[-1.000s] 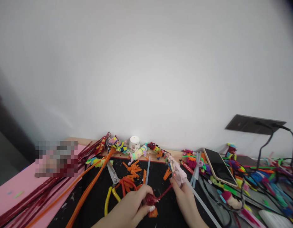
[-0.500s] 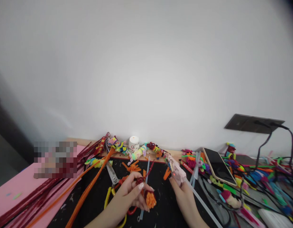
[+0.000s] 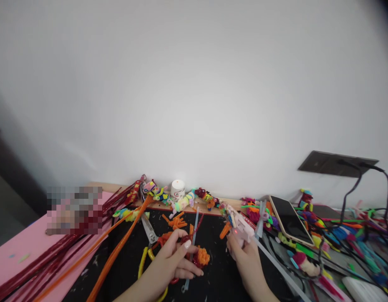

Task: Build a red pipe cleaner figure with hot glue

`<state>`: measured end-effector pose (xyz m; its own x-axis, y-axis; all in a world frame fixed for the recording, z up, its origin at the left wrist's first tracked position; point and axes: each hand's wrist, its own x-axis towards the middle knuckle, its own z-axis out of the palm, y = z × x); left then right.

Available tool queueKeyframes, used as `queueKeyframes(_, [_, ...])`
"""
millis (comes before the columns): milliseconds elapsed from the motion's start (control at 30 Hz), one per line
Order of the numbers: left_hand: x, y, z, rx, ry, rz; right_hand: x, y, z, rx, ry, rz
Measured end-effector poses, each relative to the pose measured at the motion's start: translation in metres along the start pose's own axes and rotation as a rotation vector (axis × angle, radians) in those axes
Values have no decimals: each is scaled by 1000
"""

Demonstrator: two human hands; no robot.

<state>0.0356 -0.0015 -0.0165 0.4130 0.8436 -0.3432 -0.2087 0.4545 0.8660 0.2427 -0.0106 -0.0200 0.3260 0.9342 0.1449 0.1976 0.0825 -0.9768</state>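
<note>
my left hand [image 3: 175, 259], low in the middle of the frame, has a fuzzy red and orange piece [image 3: 203, 256]. my thumb and first finger are almost closed on its red part, and the other fingers are bent with small gaps between them. the piece sits just right of those fingers, with the orange puff at its right end and the dark red part going left behind them. so its long way looks about side to side, but my fingers hide some of it. a thin red strand [image 3: 199, 223] leans up and right from my grip. my right hand [image 3: 248, 258], lower right of the middle, is wrapped round a pale glue gun [image 3: 242, 233]. i cannot tell how hard it squeezes. the gun slants: its back is down to the right, where a clear glue stick [image 3: 277, 262] comes out, and its front is up to the left. its tip is hard to pick out. i think that slant matters most, because the front aims up past the piece, not at it. black mat [image 3: 217, 277] shows between the puff and my right hand, so my left hand is the nearer one.
</note>
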Motion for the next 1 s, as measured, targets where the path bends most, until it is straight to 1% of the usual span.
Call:
queueKeyframes(67, [0, 1, -1, -51, 12, -14, 1, 2, 1, 32, 7, 45])
queueKeyframes(133, [0, 3, -2, -106, 4, -29, 3, 2, 2, 90, -19, 74])
queueKeyframes(233, [-1, 4, -3, -151, -13, -35, 7, 1, 0, 157, -120, 126])
queueKeyframes(367, [0, 4, -3, -159, -23, -33, 12, -2, -10, 171, -232, 218])
queueKeyframes(467, [1, 4, -3, -167, -19, -35, 14, -7, -14, 206, -315, 250])
queueKeyframes(533, [1, 3, -4, -170, -22, -34, 12, -12, -12, 276, -356, 236])
queueKeyframes(667, [2, 2, -4, -166, -24, -23, 3, -21, 0, 396, -334, 208])
queueKeyframes(800, [2, 2, -3, -139, -24, -39, -10, -24, 8, 429, -374, 276])
queueKeyframes(933, [3, 2, -2, -95, -38, -16, -17, -22, 11, 494, -446, 305])
queueKeyframes(1000, [3, 1, -2, -72, -46, -3, -19, -20, 11, 509, -462, 327])
